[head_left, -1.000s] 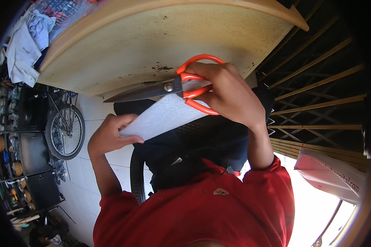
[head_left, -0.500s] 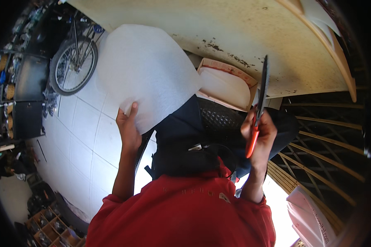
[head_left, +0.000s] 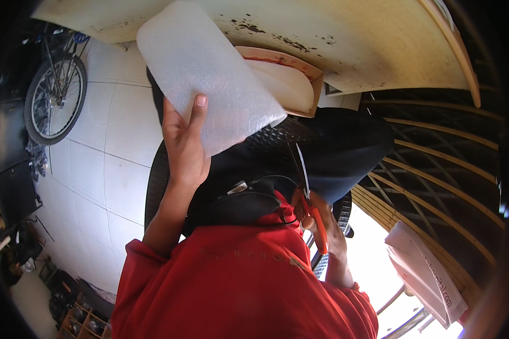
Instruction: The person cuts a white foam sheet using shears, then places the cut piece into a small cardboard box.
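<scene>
My left hand [head_left: 188, 144] grips the lower edge of a translucent white packing sheet [head_left: 201, 68], thumb on top and fingers behind it. The sheet slants over my lap, its upper end near the pale board. Close to my body on the right, my right hand [head_left: 322, 217] holds a pair of scissors [head_left: 321, 229] by the orange handles. Their dark blades point up and away, apart from the sheet. Past the sheet's right edge, an open cardboard box [head_left: 319, 85] holds a white, rounded sheet-like piece [head_left: 283, 85].
A pale, stained board [head_left: 373, 51] spans the far side. Bamboo slats [head_left: 435, 195] and a pink-white printed package [head_left: 421, 271] lie to the right. A bicycle wheel [head_left: 56, 101] stands on white floor tiles [head_left: 119, 169] at left, with a compartmented wooden box [head_left: 85, 325] nearer.
My right hand has brought the scissors down and left, toward my body. The sheet now looks narrower, turned or folded in my left hand. The whole view has shifted.
</scene>
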A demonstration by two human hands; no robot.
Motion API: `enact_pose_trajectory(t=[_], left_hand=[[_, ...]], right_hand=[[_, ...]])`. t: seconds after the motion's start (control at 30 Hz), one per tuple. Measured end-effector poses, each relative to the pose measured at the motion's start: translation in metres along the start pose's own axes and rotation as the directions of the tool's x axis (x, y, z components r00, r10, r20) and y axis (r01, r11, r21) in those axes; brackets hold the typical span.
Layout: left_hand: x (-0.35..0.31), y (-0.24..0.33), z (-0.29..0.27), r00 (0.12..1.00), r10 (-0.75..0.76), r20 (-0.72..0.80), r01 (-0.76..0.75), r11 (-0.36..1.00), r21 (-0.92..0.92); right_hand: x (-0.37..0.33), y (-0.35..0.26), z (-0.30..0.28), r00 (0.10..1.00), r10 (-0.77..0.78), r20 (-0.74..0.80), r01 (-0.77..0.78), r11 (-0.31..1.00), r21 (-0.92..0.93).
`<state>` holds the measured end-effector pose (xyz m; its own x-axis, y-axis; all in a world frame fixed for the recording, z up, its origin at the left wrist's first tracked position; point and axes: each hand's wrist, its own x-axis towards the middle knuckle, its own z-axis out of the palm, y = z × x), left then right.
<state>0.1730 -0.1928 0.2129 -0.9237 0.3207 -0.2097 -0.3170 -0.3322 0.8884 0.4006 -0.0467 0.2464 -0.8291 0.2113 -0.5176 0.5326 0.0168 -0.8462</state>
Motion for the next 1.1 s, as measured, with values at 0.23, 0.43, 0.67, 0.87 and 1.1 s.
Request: enact_pose_trajectory(t=[0.23,0.43,0.67,0.87,1.1], left_hand=[[-0.002,-0.008,0.061,0.97,-0.071,0.233,0.05,0.994,0.095],[-0.005,-0.021,0.078,0.946,-0.077,0.315,0.016,0.982,0.189],[-0.003,-0.028,0.075,0.948,-0.118,0.295,0.059,0.977,0.203],[0.003,-0.032,0.068,0.938,-0.096,0.333,0.031,0.98,0.194],[0.003,-0.033,0.056,0.936,-0.094,0.339,0.013,0.972,0.234]], right_hand=[[-0.01,0.018,-0.012,0.999,-0.031,0.032,0.028,0.994,0.105],[0.006,0.011,-0.009,0.985,-0.095,-0.142,0.124,0.969,0.214],[0.013,0.0,-0.016,0.989,-0.078,-0.128,0.103,0.974,0.204],[0.014,-0.008,-0.019,0.996,0.069,-0.049,-0.053,0.959,0.279],[0.011,-0.01,-0.013,0.991,0.127,-0.037,-0.107,0.935,0.338]])
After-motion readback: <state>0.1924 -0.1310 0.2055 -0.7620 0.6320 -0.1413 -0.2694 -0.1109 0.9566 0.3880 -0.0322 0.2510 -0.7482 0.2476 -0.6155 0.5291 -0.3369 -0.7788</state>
